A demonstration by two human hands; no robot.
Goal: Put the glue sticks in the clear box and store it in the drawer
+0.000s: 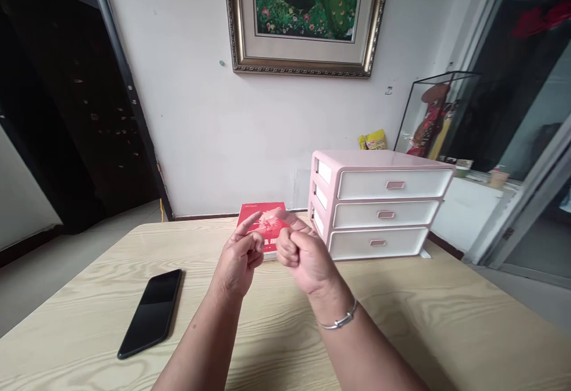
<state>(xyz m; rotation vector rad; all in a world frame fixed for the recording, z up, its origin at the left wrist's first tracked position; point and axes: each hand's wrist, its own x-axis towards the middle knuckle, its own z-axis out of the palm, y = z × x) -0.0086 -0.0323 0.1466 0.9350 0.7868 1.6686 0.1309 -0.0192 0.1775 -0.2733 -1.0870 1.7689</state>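
Both of my hands are raised over the wooden table [263, 343], side by side and not touching. On my left hand [241, 257] the index finger points up and inward, while the other fingers are curled in with nothing in them. My right hand [307, 254] has the same shape, its index finger stretched toward the left one, and a silver bracelet [342, 319] circles that wrist. Behind the hands lies a red book [261, 209], partly hidden by them.
A black phone [151, 310] lies at the table's left. Right of the book stands a pink and white three-drawer unit [386, 184], with a yellow packet [375, 140] behind it. A framed picture [307, 61] hangs on the wall. A glass case [430, 123] stands back right.
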